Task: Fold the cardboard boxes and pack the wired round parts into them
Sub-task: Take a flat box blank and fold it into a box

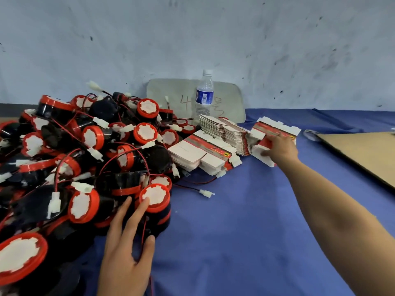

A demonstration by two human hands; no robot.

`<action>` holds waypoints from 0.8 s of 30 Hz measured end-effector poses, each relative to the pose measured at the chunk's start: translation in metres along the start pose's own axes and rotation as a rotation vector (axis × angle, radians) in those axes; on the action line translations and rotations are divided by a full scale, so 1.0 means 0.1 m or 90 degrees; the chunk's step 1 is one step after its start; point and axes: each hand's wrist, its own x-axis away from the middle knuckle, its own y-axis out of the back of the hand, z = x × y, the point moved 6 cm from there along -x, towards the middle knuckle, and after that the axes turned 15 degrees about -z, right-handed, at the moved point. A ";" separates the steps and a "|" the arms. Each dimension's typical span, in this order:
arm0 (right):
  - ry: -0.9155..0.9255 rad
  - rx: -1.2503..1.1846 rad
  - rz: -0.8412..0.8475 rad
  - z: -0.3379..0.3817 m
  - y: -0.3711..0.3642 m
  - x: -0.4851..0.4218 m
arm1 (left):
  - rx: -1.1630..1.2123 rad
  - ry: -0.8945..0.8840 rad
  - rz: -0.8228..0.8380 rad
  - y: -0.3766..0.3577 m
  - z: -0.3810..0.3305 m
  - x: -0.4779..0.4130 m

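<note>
A big heap of wired round parts, black with red rims, white centres and white plugs on thin wires, covers the left of the blue table. My left hand rests against the nearest part at the heap's front edge, fingers spread around its black body. Stacks of flat red-and-white cardboard boxes lie behind the heap's right side. Far right, my right hand reaches out and grips one flat box on the rightmost stack, thumb under its edge.
A plastic water bottle stands by the wall in front of a grey board. A brown cardboard sheet lies at the right edge. A loose wire with a white plug trails on the blue cloth.
</note>
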 end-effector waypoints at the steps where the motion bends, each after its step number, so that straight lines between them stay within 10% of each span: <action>1: 0.015 0.009 -0.009 0.02 0.01 0.00 | 0.002 0.004 0.001 0.00 0.00 0.00; 16: 0.252 -0.007 0.078 -0.25 1.08 0.56 | 0.032 0.012 -0.007 0.06 -0.10 0.01; 24: 0.357 0.001 -0.159 -0.20 2.03 1.92 | -0.075 -0.107 -0.151 0.25 -0.38 0.07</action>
